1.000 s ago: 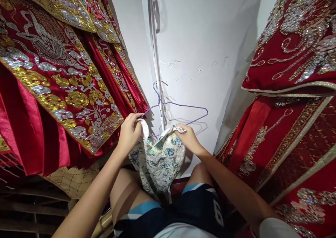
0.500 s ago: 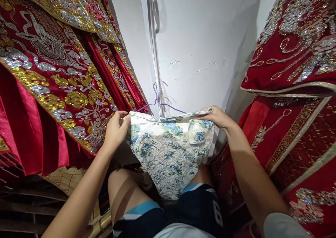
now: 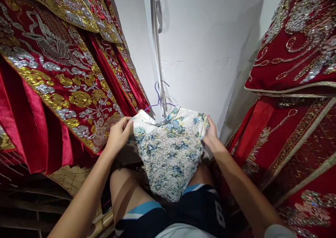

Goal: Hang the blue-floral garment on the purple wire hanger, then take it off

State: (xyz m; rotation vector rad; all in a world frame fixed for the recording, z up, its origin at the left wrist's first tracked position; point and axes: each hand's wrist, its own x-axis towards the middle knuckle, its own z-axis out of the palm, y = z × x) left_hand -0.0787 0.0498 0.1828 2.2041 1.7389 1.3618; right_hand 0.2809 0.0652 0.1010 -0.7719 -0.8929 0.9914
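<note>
A white short-sleeved top (image 3: pixel 172 152) with a blue, green and yellow floral print hangs spread out before me, its lower end between my knees. A purple hanger (image 3: pixel 159 92) sits inside it; the hook and part of both arms show above the collar. My left hand (image 3: pixel 119 134) pinches the top at its left shoulder, thumb against fingers. At the opposite sleeve, my right hand (image 3: pixel 211 131) holds the fabric by its edge, with some fingers hidden behind the cloth.
Red garments with gold and silver embroidery (image 3: pixel 78 87) hang close on the left. More red beaded garments (image 3: pixel 291 73) hang on the right. Ahead stands a white wall (image 3: pixel 202 31) with a thin vertical pole (image 3: pixel 154 38). A bamboo seat edge (image 3: pixel 101 225) shows below.
The right shoulder of the top now lies over the hanger arm, where its edge was held raised before. My right hand has moved lower and slightly inward. My left hand keeps its hold.
</note>
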